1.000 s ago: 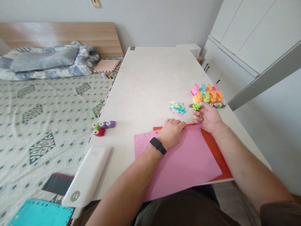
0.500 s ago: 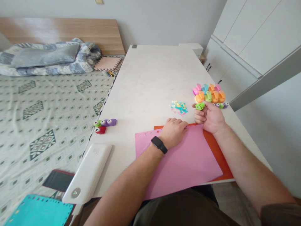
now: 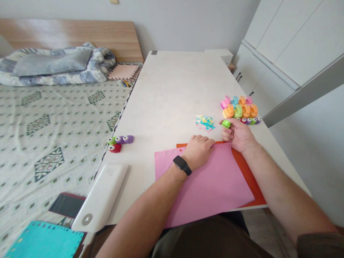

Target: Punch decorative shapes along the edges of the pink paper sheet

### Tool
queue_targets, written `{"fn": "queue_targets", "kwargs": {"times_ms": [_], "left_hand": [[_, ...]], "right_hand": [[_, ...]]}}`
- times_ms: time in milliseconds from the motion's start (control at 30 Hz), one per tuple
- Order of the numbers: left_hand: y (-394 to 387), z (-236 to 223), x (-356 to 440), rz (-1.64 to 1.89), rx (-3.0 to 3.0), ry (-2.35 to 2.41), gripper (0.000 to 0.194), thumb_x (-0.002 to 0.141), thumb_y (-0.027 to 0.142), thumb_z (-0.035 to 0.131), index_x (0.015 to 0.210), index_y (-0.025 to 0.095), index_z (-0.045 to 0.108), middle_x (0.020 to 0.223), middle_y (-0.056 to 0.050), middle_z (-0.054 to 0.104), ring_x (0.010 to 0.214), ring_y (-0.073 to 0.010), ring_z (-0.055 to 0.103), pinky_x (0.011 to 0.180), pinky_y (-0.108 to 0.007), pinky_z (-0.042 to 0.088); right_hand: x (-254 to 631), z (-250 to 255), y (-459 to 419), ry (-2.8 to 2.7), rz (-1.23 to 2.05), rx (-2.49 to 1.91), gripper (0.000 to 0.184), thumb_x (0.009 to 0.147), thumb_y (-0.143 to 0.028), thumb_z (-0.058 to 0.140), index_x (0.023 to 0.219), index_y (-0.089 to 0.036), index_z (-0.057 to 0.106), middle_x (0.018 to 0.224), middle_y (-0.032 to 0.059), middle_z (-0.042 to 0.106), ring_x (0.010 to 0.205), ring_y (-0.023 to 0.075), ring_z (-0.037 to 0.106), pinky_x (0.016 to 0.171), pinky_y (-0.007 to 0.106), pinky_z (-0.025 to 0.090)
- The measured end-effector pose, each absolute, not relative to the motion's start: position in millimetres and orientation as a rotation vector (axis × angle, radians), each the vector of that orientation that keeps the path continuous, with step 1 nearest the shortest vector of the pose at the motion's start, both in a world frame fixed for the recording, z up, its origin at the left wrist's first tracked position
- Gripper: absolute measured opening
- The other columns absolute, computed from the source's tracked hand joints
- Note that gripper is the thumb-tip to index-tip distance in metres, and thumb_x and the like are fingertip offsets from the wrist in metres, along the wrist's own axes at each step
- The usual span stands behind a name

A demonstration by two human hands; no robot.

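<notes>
A small green craft punch (image 3: 226, 124) is pinched between the thumb and fingers of my right hand (image 3: 240, 135), just above the far right corner of the pink sheet. My left hand (image 3: 198, 151), with a black watch on its wrist, grips the far edge of the pink sheet of paper (image 3: 209, 186), its fingers bent over that edge. Small shapes are cut along the sheet's far left edge. Orange paper (image 3: 245, 172) lies beneath it. Beyond the hands is a pile of tiny blue, yellow and pink paper cutouts (image 3: 205, 122).
Several larger colourful punches (image 3: 239, 107) stand at the right, with a row of small ones (image 3: 249, 121) before them. More small punches (image 3: 119, 140) sit at the left edge. A white elongated device (image 3: 100, 197), a phone (image 3: 67, 205) and turquoise paper (image 3: 44, 240) are near left.
The green punch has turned in my right hand and shifted slightly left and down, uncovering more of the small punches behind. My left hand stays on the pink paper.
</notes>
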State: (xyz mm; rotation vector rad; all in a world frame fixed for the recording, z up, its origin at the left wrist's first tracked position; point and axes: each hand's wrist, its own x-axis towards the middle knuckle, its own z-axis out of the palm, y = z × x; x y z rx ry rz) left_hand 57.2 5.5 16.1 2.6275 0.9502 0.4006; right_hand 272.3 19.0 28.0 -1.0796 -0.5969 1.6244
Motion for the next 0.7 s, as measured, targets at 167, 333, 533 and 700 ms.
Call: {"fn": "queue_targets", "kwargs": {"times_ms": [167,333,533,700], "left_hand": [[6.5,14.7,57.2,0.401,2.626,0.951,0.021,0.102,0.028,0.053,0.114,0.021,0.069,0.102,-0.007,0.072,0.099,-0.0243,0.064,0.092,-0.040,0.047],[6.5,15.1,57.5,0.415,2.629,0.953,0.022,0.102,0.029,0.052,0.112,0.020,0.070,0.101,-0.006,0.073,0.097,-0.0244,0.064,0.091,-0.041,0.047],[6.1,13.5,57.9,0.427,2.635,0.956,0.019,0.101,0.028,0.054,0.109,0.020,0.070,0.100,-0.006,0.072,0.095,-0.0239,0.063,0.089,-0.040,0.047],[6.0,12.8,57.8,0.437,2.647,0.953,0.019,0.102,0.027,0.053,0.108,0.020,0.070,0.098,-0.005,0.072,0.094,-0.0237,0.063,0.088,-0.040,0.047]], "right_hand": [[270.2,28.2,19.1,-0.599,1.626,-1.085,0.019,0.092,-0.038,0.063,0.090,-0.019,0.064,0.054,-0.0077,0.035,0.043,0.0080,0.017,0.039,0.023,0.017],[271.0,28.8,19.0,-0.598,1.648,-1.074,0.020,0.093,-0.038,0.062,0.091,-0.018,0.064,0.055,-0.0078,0.034,0.043,0.0077,0.016,0.039,0.023,0.016],[272.9,29.3,19.4,-0.605,1.686,-1.044,0.020,0.094,-0.037,0.061,0.095,-0.018,0.065,0.056,-0.0082,0.034,0.043,0.0077,0.015,0.039,0.022,0.016],[273.5,32.5,18.6,-0.580,1.697,-1.040,0.018,0.093,-0.034,0.060,0.094,-0.017,0.064,0.056,-0.0084,0.033,0.043,0.0076,0.014,0.038,0.023,0.017]]}}
